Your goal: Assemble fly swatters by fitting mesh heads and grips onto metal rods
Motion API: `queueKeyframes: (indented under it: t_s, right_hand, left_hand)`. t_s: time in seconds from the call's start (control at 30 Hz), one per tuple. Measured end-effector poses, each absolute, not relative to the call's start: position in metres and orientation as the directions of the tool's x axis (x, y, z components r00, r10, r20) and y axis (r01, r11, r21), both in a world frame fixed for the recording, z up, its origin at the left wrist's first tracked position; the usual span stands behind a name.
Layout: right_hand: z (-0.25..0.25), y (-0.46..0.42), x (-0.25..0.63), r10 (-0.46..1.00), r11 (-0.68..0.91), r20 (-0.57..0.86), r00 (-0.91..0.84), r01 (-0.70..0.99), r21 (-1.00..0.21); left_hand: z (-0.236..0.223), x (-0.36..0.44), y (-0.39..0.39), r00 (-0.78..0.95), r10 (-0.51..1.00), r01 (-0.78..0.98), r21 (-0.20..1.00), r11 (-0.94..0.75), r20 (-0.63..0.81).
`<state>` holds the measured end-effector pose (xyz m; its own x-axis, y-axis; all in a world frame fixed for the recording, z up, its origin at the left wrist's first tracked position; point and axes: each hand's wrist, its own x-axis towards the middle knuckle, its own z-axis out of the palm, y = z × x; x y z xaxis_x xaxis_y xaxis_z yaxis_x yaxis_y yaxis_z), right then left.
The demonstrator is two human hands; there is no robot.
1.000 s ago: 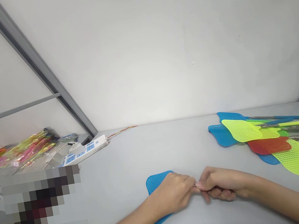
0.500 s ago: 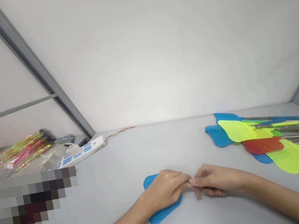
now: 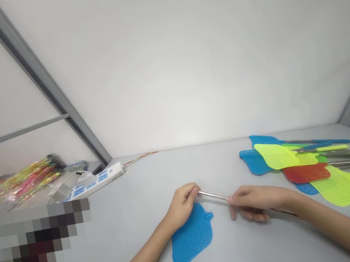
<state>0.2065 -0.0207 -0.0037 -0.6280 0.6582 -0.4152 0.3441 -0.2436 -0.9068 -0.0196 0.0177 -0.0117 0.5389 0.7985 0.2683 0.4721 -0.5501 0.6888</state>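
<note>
A plain pale wall [image 3: 156, 62] rises behind the grey tabletop [image 3: 135, 210], between grey metal posts [image 3: 48, 87]

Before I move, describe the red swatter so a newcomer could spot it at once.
Find the gray table, then the pile of mesh swatters toward its right end. Low in that pile, the red swatter lies partly over a blue head. Its head is the pile's only red one, among blue, yellow and green.

Two hands [image 3: 181, 204] (bare), one power strip [image 3: 98, 183]

Both hands [image 3: 184, 201] grip a thin metal rod [image 3: 212, 195].
</note>
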Motion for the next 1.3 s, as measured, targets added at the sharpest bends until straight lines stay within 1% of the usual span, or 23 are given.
queueKeyframes:
  t_s: [0.1, 0.37, 0.5, 0.7, 0.8, 0.87, 0.93, 1.13, 1.23, 1.3]
  right_hand:
    - [-0.006, -0.017, 0.21, 0.658, -0.277, -0.445, -0.608, 0.354, -0.893]
    - [-0.005, -0.01, 0.22, 0.653, -0.318, -0.474, -0.591, 0.355, -0.879]
    - [0.005, -0.011, 0.227, 0.667, -0.314, -0.484, -0.566, 0.375, -0.872]
    - [0.016, -0.015, 0.235, 0.707, -0.279, -0.506, -0.494, 0.462, -0.842]
    - [0.015, -0.014, 0.238, 0.73, -0.267, -0.502, -0.464, 0.482, -0.834]
    - [0.015, -0.013, 0.238, 0.749, -0.277, -0.498, -0.436, 0.478, -0.834]
    - [0.015, -0.014, 0.238, 0.755, -0.302, -0.508, -0.414, 0.468, -0.831]
    - [0.011, -0.016, 0.231, 0.719, -0.352, -0.562, -0.41, 0.483, -0.802]
    - [0.006, -0.016, 0.227, 0.691, -0.352, -0.571, -0.444, 0.483, -0.802]
    - [0.003, -0.017, 0.224, 0.698, -0.342, -0.561, -0.446, 0.481, -0.807]
  left_hand:
    - [-0.017, -0.022, 0.025, 0.491, 0.835, 0.477, 0.724, -0.498, 0.25]
    - [-0.021, -0.026, 0.032, 0.402, 0.886, 0.479, 0.772, -0.419, 0.231]
    - [-0.023, -0.028, 0.036, 0.362, 0.903, 0.49, 0.777, -0.395, 0.231]
    - [-0.023, -0.026, 0.033, 0.344, 0.906, 0.51, 0.762, -0.4, 0.245]
    - [-0.018, -0.025, 0.028, 0.355, 0.884, 0.559, 0.689, -0.461, 0.304]
    - [-0.013, -0.026, 0.025, 0.39, 0.849, 0.572, 0.628, -0.527, 0.356]
    - [-0.009, -0.028, 0.023, 0.446, 0.812, 0.578, 0.572, -0.582, 0.376]
    - [-0.007, -0.036, 0.024, 0.643, 0.718, 0.628, 0.352, -0.694, 0.266]
    - [-0.01, -0.039, 0.024, 0.673, 0.7, 0.651, 0.257, -0.714, 0.24]
    - [-0.012, -0.04, 0.023, 0.668, 0.705, 0.671, 0.215, -0.709, 0.239]
